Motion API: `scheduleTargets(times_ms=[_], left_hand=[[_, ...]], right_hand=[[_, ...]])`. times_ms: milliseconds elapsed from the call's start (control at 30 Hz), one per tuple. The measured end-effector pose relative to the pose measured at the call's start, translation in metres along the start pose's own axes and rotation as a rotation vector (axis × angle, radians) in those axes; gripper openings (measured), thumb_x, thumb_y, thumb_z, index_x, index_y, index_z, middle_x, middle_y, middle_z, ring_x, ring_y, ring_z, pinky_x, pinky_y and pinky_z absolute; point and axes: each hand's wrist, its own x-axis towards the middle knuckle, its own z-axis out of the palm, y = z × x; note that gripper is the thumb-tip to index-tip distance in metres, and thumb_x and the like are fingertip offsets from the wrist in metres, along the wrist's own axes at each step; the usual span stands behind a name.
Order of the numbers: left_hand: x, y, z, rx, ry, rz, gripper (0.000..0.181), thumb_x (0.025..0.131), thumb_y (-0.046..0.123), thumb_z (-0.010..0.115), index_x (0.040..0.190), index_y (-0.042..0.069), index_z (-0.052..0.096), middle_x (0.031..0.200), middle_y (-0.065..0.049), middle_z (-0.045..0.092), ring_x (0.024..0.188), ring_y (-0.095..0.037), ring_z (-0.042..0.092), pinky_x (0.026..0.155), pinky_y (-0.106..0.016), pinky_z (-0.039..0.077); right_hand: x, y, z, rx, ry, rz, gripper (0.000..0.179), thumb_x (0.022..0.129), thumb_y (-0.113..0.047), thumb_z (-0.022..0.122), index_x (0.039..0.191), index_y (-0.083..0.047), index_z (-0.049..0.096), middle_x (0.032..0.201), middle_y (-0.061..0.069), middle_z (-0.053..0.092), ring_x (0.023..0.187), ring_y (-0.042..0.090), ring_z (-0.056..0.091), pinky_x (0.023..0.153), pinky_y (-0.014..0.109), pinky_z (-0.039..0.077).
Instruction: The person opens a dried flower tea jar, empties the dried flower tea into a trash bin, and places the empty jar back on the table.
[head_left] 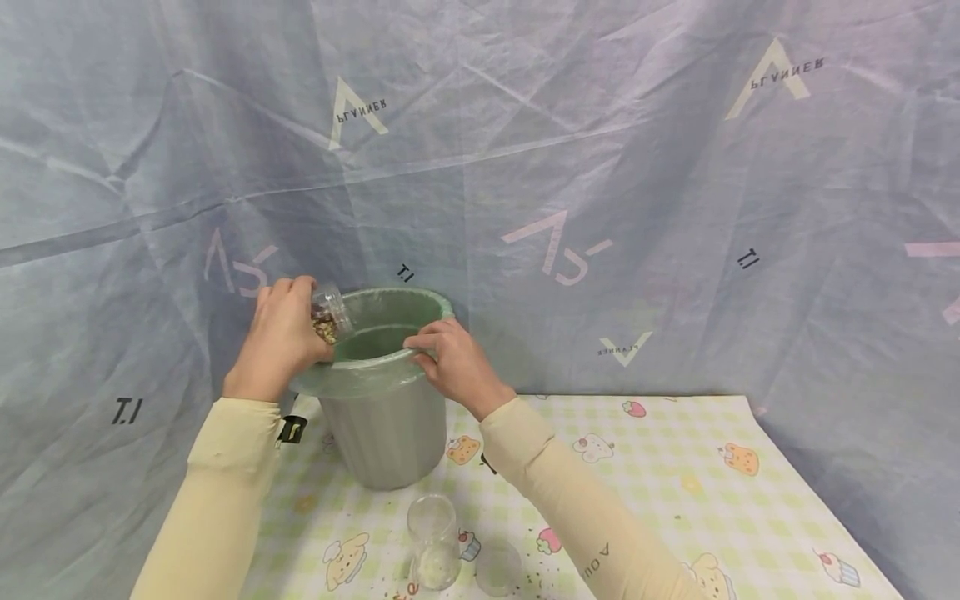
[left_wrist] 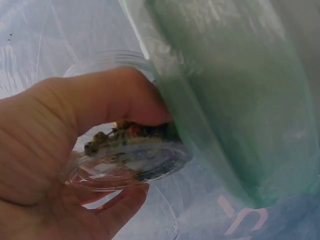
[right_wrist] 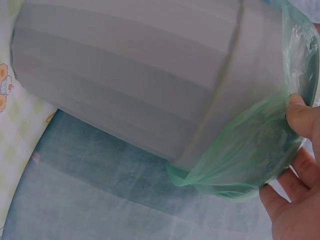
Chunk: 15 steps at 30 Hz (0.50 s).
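My left hand (head_left: 277,333) grips a clear plastic jar (head_left: 327,302) at the left rim of a grey bin (head_left: 386,437). The jar lies tilted toward the bin's mouth, with dried yellow-green and brown bits (head_left: 325,332) inside it. In the left wrist view, thumb and fingers wrap round the jar (left_wrist: 125,167), close beside the green liner. A thin green plastic bag (head_left: 367,379) lines the bin and folds down over its rim. At the front right, my right hand (head_left: 459,358) pinches the bagged rim, thumb outside the bag (right_wrist: 245,155) in the right wrist view.
Two clear plastic containers (head_left: 432,515) and a clear round piece (head_left: 498,568) lie in front of the bin, with small dark crumbs scattered around. A green-checked cartoon tablecloth (head_left: 637,508) covers the table. Grey-blue printed cloth (head_left: 465,183) hangs close behind the bin and at both sides.
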Motion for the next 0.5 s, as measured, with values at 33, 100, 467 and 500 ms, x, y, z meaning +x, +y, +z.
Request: scheduleTargets(times_ms=[33, 100, 467, 500], left_hand=[[0.0007, 0.0005, -0.0002, 0.003, -0.006, 0.005, 0.095, 0.055, 0.001, 0.09, 0.139, -0.012, 0.047, 0.132, -0.036, 0.05, 0.12, -0.055, 0.038, 0.104, -0.063, 0.035], [0.0017, 0.0011, -0.0004, 0.003, -0.013, 0.008, 0.093, 0.056, 0.0, 0.089, 0.139, -0.011, 0.047, 0.133, -0.035, 0.049, 0.121, -0.055, 0.037, 0.103, -0.063, 0.036], [0.0055, 0.0035, 0.0001, -0.009, -0.049, 0.072, 0.088, 0.065, -0.016, 0.067, 0.148, -0.006, 0.041, 0.145, -0.032, 0.04, 0.133, -0.052, 0.029, 0.099, -0.062, 0.041], [0.0057, 0.0041, 0.0, -0.008, -0.051, 0.076, 0.088, 0.065, -0.017, 0.065, 0.149, -0.006, 0.041, 0.146, -0.031, 0.039, 0.134, -0.051, 0.029, 0.098, -0.062, 0.041]], right_hand=[[0.0, 0.0001, 0.0001, 0.001, -0.001, 0.003, 0.027, 0.096, -0.02, 0.075, 0.123, -0.021, 0.077, 0.118, -0.001, 0.072, 0.114, 0.018, 0.06, 0.102, 0.031, 0.05], [-0.0002, 0.0002, 0.0004, 0.001, -0.003, 0.007, 0.028, 0.096, -0.02, 0.075, 0.123, -0.021, 0.077, 0.118, -0.001, 0.072, 0.114, 0.018, 0.06, 0.101, 0.031, 0.05], [0.0, 0.0008, 0.0016, 0.01, 0.007, 0.005, 0.027, 0.095, -0.021, 0.075, 0.122, -0.021, 0.078, 0.117, 0.0, 0.073, 0.112, 0.019, 0.061, 0.099, 0.031, 0.051], [-0.0001, 0.0012, 0.0016, 0.011, 0.01, 0.005, 0.027, 0.095, -0.02, 0.075, 0.122, -0.021, 0.078, 0.117, 0.0, 0.073, 0.112, 0.019, 0.061, 0.099, 0.031, 0.051]])
